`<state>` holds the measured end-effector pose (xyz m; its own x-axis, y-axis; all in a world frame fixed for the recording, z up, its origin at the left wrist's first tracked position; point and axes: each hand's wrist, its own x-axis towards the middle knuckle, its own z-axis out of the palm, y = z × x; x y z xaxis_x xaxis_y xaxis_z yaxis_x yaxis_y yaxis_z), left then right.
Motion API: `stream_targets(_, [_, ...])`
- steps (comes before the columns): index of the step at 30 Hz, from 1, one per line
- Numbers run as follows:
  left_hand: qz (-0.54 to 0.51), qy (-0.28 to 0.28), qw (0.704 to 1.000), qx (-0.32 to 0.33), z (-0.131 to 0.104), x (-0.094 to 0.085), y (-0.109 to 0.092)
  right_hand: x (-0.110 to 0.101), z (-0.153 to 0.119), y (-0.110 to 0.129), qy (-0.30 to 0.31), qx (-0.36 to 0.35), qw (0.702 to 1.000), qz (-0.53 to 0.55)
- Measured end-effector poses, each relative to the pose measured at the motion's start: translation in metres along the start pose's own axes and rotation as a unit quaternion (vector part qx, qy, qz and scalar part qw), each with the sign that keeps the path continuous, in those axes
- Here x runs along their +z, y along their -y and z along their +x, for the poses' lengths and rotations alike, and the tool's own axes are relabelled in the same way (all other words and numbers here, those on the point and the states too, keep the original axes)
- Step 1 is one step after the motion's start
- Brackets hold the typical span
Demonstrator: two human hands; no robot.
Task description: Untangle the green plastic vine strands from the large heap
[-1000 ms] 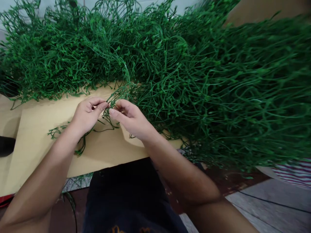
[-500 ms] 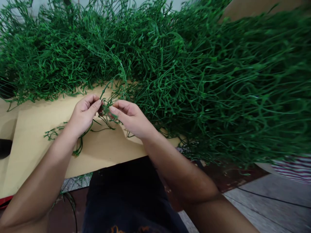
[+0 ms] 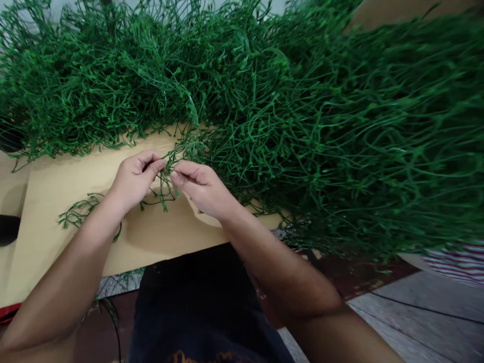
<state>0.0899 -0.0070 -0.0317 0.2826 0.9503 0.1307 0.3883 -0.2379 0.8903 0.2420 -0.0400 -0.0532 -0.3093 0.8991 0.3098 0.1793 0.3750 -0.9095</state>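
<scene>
Both hands (image 3: 168,179) at heap edge (image 3: 212,146)

**Green tangle walls in the board from 9 to 3 o'clock**

The heap of green stems (image 3: 302,126) blocks the far side and all of the right, overhanging the cardboard sheet (image 3: 56,181) at 3 o'clock. Bare cardboard lies open from 7 to 9 o'clock, broken only by 1 loose sprig (image 3: 75,212). The 2 forearms fill the near middle; between them, at 6 o'clock, the dark lap (image 3: 196,302) closes the gap.
</scene>
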Motion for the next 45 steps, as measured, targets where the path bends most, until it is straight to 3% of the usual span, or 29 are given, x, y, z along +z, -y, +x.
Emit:
stream_targets(7, [0.086,0.003,0.996,0.000,0.003,0.003,0.001,-0.003,-0.016,0.013,0.033,-0.055,0.997,-0.043])
stream_targets(9, [0.154,-0.056,0.986,-0.016,0.010,-0.009,0.012,-0.004,-0.027,0.027,0.116,-0.109,0.987,-0.030])
stream_targets(10, [0.195,-0.129,0.972,-0.035,0.014,-0.017,0.018,-0.004,-0.033,0.036,0.168,-0.142,0.975,-0.030])
stream_targets(12, [0.130,-0.205,0.969,-0.049,0.019,-0.033,0.030,-0.007,-0.041,0.051,0.231,-0.190,0.953,-0.040])
stream_targets(15, [0.011,-0.187,0.981,-0.040,0.018,-0.042,0.031,-0.023,-0.046,0.060,0.174,-0.169,0.964,-0.107])
stream_targets(20, [-0.038,-0.050,0.997,-0.039,0.005,-0.020,0.004,-0.063,-0.053,0.052,0.119,-0.061,0.953,-0.272])
stream_targets(23, [-0.053,-0.019,0.998,-0.040,0.001,-0.011,-0.005,-0.071,-0.056,0.048,0.028,-0.025,0.940,-0.338])
stream_targets(25, [-0.059,-0.014,0.997,-0.044,0.000,-0.009,-0.007,-0.065,-0.053,0.046,-0.039,-0.012,0.937,-0.347])
stream_targets(27, [-0.063,-0.007,0.997,-0.043,-0.001,-0.008,-0.008,-0.051,-0.044,0.043,-0.070,-0.012,0.946,-0.316])
stream_targets(34, [-0.086,0.043,0.995,-0.037,-0.005,-0.004,-0.006,0.000,-0.009,0.021,0.001,0.032,0.989,-0.144])
stream_targets(38, [-0.094,0.028,0.995,-0.029,-0.005,-0.004,-0.004,0.008,-0.007,0.009,-0.012,0.047,0.995,-0.082])
stream_targets(45, [-0.047,-0.035,0.998,0.006,-0.004,-0.001,-0.002,0.013,-0.012,0.011,-0.023,-0.009,0.992,-0.122])
